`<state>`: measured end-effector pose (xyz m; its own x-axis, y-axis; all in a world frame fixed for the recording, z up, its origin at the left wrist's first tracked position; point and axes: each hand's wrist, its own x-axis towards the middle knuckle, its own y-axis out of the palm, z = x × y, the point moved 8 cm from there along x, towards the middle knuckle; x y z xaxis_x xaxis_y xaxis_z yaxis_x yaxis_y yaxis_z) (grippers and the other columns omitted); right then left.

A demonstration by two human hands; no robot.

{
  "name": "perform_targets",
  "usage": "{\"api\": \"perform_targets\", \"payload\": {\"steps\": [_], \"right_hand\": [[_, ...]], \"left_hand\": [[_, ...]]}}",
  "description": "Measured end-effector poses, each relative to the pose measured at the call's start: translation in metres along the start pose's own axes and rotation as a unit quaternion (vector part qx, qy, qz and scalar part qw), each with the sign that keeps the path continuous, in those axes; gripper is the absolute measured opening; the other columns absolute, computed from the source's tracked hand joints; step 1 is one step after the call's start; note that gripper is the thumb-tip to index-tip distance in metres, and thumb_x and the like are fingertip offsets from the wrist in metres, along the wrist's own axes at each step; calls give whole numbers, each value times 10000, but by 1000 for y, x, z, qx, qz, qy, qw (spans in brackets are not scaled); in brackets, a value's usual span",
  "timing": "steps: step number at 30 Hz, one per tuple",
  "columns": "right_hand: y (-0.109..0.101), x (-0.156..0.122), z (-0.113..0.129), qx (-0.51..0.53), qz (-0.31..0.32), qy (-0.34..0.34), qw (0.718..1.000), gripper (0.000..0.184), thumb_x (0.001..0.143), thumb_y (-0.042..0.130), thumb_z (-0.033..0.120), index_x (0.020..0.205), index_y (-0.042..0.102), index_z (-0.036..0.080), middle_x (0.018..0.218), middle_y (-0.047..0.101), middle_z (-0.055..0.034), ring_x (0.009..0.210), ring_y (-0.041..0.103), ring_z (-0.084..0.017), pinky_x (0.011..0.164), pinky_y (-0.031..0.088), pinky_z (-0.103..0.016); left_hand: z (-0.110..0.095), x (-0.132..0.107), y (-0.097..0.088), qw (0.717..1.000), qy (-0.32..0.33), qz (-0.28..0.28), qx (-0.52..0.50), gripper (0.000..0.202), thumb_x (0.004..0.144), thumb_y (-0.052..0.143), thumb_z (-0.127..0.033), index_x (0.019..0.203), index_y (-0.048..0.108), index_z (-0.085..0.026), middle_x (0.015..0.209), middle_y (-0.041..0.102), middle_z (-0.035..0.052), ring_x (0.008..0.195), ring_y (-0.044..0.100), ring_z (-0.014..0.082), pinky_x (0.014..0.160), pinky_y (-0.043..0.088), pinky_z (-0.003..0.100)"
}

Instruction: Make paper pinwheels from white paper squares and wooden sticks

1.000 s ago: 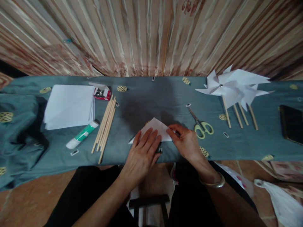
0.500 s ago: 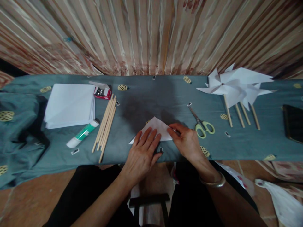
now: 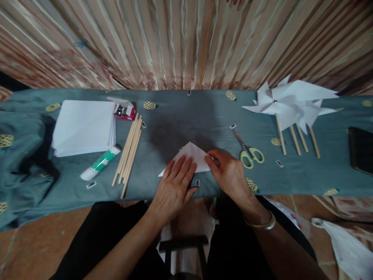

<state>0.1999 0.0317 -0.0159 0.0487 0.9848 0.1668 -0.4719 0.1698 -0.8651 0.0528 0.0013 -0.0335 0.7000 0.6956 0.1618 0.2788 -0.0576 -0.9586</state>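
Note:
A sheet of white paper (image 3: 192, 151), folded into a triangle with its peak pointing away from me, lies near the table's front edge. My left hand (image 3: 175, 184) rests flat on its left and middle part, fingers stretched out. At the triangle's right corner, my right hand (image 3: 229, 171) pinches the paper between thumb and fingers, hiding that corner. Green-handled scissors (image 3: 247, 153) lie just right of my right hand, blades pointing away from me. Left of my left hand are several wooden sticks (image 3: 128, 151).
A stack of white paper (image 3: 84, 126), a glue stick (image 3: 100, 163) and a small red box of metal pins (image 3: 124, 111) are on the left. Several white paper pinwheels (image 3: 294, 103) on sticks lie at the right, with a black phone (image 3: 360, 149) beyond. A pleated curtain (image 3: 175, 42) hangs behind.
The whole view has shifted very slightly. Both hands stay in nearly the same place on the folded paper, and nothing has been picked up or let go.

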Motion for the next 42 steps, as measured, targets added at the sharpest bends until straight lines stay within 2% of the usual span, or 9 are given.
{"api": "perform_targets", "payload": {"steps": [2, 6, 9, 13, 18, 22, 28, 33, 42], "right_hand": [[-4, -2, 6, -18, -25, -40, 999, 263, 950, 518, 295, 1020, 702, 120, 886, 752, -107, 838, 695, -264, 778, 534, -369], [-6, -10, 20, -52, -69, -89, 992, 442, 953, 522, 402, 1236, 600, 72, 1202, 679, -189, 1124, 612, -316, 976, 482, -456], [2, -17, 25, -57, -53, -82, 994, 488, 948, 522, 426, 1327, 526, 119, 1352, 584, -199, 1270, 523, -322, 1051, 419, -493], [12, -25, 20, -39, -27, -47, 998, 534, 938, 516, 440, 1391, 458, 164, 1443, 494, -199, 1367, 432, -332, 1096, 358, -531], [19, -29, 12, -22, -18, -21, 999, 586, 924, 513, 484, 1401, 446, 148, 1485, 443, -213, 1396, 397, -339, 1111, 329, -554], [18, -31, 7, -15, -13, -15, 1000, 565, 948, 480, 455, 1410, 440, 132, 1490, 443, -216, 1408, 385, -332, 1112, 337, -558], [-1, -37, -19, -1, -32, -12, 999, 544, 960, 474, 420, 1406, 455, 109, 1481, 451, -223, 1417, 375, -326, 1129, 348, -552], [-12, -41, -37, -9, -42, 1, 999, 507, 954, 482, 395, 1407, 468, 167, 1469, 473, -185, 1396, 404, -329, 1126, 363, -567], [-14, -41, -35, -9, -37, -9, 999, 434, 963, 439, 328, 1361, 529, 182, 1432, 524, -165, 1346, 477, -313, 1122, 393, -538]], "left_hand": [[0, -1, 1, 1000, 0, 2, 3, 592, 970, 463, -457, 1448, 406, -112, 1517, 455, 150, 1438, 362, 316, 1143, 357, 544], [-1, -1, 2, 1000, 1, 0, 13, 593, 974, 444, -467, 1441, 412, -102, 1525, 442, 157, 1445, 349, 320, 1150, 347, 537], [-2, 0, 2, 1000, 1, 0, 18, 581, 978, 427, -475, 1420, 436, -98, 1519, 448, 164, 1452, 336, 316, 1156, 339, 531], [-2, 0, 3, 1000, -5, 14, 17, 585, 979, 423, -476, 1427, 431, -100, 1521, 447, 162, 1455, 332, 312, 1164, 323, 526], [-1, 0, 5, 1000, -13, 17, 18, 581, 981, 418, -477, 1439, 427, -120, 1523, 448, 151, 1459, 327, 305, 1178, 297, 519], [0, -6, 3, 1000, -10, 18, 14, 603, 970, 449, -475, 1449, 416, -109, 1538, 422, 158, 1455, 331, 313, 1171, 301, 538], [9, -28, -6, 999, -22, 20, 17, 592, 953, 513, -418, 1451, 418, -113, 1530, 431, 165, 1434, 372, 319, 1150, 340, 546], [21, -47, -15, 998, -48, 7, 32, 585, 961, 499, -386, 1449, 406, -78, 1504, 459, 190, 1427, 385, 325, 1134, 366, 555], [41, -75, -31, 996, -53, -46, 51, 531, 958, 519, -340, 1423, 432, -99, 1443, 528, 205, 1385, 450, 322, 1103, 415, 540]]}}
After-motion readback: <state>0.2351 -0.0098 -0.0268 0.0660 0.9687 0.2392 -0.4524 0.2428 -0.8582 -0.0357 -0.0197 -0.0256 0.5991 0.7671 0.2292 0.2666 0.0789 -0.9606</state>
